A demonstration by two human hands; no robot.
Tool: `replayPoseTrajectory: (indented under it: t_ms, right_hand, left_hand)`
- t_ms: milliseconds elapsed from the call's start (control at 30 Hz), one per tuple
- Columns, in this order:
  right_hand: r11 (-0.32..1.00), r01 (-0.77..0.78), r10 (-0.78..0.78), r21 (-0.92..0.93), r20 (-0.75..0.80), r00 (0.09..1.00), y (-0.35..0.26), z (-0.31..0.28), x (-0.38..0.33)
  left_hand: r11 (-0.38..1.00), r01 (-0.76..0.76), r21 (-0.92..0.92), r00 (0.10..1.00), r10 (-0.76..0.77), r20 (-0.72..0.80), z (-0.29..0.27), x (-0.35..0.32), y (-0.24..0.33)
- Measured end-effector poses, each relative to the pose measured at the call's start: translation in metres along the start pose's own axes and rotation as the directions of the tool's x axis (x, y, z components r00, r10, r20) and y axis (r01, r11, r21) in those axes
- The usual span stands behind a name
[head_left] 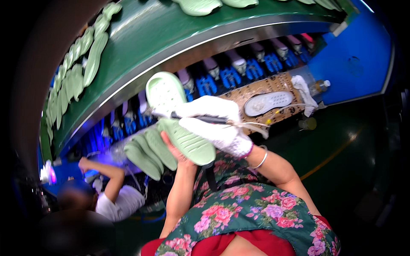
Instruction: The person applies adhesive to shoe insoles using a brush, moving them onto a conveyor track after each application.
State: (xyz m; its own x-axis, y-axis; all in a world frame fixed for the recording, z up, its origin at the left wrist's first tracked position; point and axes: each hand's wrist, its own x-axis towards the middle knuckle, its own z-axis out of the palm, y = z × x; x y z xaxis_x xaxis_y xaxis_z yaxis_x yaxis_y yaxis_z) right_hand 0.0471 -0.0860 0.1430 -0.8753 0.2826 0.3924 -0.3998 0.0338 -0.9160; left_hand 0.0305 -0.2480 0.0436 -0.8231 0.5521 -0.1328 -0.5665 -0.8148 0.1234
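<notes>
My left hand (178,152) is bare and grips a pale green shoe sole (194,145) with grooves across its surface. A white knitted glove covers my right hand (222,121), whose fingers close round a slim dark-handled tool (209,118). A pale cord trails from the tool's rear past my wrist. The tool's front end points left, between the held sole and a light green shoe piece (164,91) with small holes just beyond it. I cannot tell whether the tip touches either. Several more green soles (145,151) lean side by side to the left of my left hand.
A brown cardboard sheet (239,96) carries a white sole (269,103); a white cloth (304,94) and clear bottle (320,87) are beside it. Blue clamps (230,77) line the green machine (171,30), which bears more green soles (96,57). A co-worker in a white shirt (121,202) works at left.
</notes>
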Motion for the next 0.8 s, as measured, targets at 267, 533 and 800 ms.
replayPoseTrajectory:
  t_ms: [267, 533, 800]
  right_hand:
    - [0.948, 0.097, -0.048, -0.304, 0.165, 0.985, 0.014, -0.014, -0.017]
    - [0.866, 0.315, -0.253, -0.389, 0.202, 0.946, 0.006, 0.016, -0.017]
    - [0.841, 0.32, -0.266, -0.437, 0.181, 0.947, 0.009, 0.016, -0.014]
  left_hand:
    - [0.964, -0.057, 0.259, 0.975, 0.11, -0.194, 0.012, -0.008, -0.032]
    - [0.965, 0.042, 0.26, 0.983, 0.007, -0.186, 0.002, -0.016, -0.031]
    - [0.938, -0.015, 0.346, 0.966, 0.103, -0.238, 0.001, -0.006, -0.021]
